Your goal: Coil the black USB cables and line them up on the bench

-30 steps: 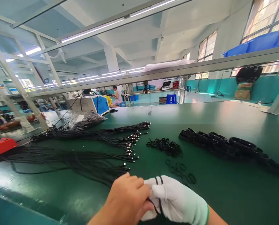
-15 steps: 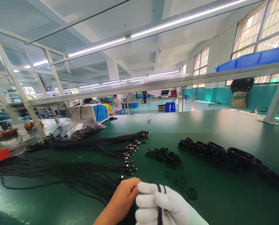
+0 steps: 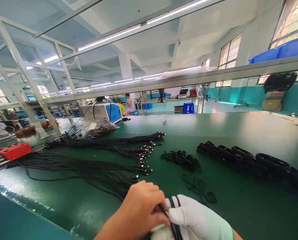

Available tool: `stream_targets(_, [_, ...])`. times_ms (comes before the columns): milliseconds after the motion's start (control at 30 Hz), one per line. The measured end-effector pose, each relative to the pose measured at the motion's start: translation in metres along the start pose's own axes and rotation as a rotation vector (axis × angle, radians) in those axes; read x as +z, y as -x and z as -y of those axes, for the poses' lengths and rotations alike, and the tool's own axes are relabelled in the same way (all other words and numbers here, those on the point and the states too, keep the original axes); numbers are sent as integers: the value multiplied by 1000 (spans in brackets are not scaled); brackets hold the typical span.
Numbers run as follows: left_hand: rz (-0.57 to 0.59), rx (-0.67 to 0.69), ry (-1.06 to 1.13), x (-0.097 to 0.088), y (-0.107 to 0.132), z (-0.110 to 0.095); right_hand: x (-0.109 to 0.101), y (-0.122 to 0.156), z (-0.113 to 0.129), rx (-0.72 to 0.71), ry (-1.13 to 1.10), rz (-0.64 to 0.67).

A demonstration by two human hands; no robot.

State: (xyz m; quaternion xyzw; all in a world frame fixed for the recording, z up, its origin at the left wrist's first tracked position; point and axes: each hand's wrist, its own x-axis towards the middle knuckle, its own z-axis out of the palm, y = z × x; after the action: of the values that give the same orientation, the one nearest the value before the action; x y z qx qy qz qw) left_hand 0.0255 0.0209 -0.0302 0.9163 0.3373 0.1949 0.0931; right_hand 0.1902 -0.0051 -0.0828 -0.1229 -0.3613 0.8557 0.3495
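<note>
1. Pinching a black strand (image 3: 175, 230) between thumb and fingers: the bare left hand (image 3: 143, 205).
2. The gloved right hand (image 3: 199, 216) presses its thumb over the strand, which loops across its fingers.
3. Black cables (image 3: 83, 166) and small black rings (image 3: 182, 160) lie beyond.

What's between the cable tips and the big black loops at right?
Head view: a heap of small black loops lies between them on the green tabletop.

The right hand (image 3: 196, 216) is gloved in white shading to pale green, its cord (image 3: 178, 231) black; cables (image 3: 81, 166) at left are black with silvery tips, the tabletop (image 3: 239, 130) green, the left box (image 3: 15, 152) red.
</note>
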Motion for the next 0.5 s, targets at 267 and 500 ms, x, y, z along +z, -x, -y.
stream_targets(267, [175, -303, 569, 19, -22, 30, 7, -9, -1, 43, -293, 160])
stream_targets(500, [-15, -308, 100, 54, 10, 46, 1, -10, 13, -295, -224, -161])
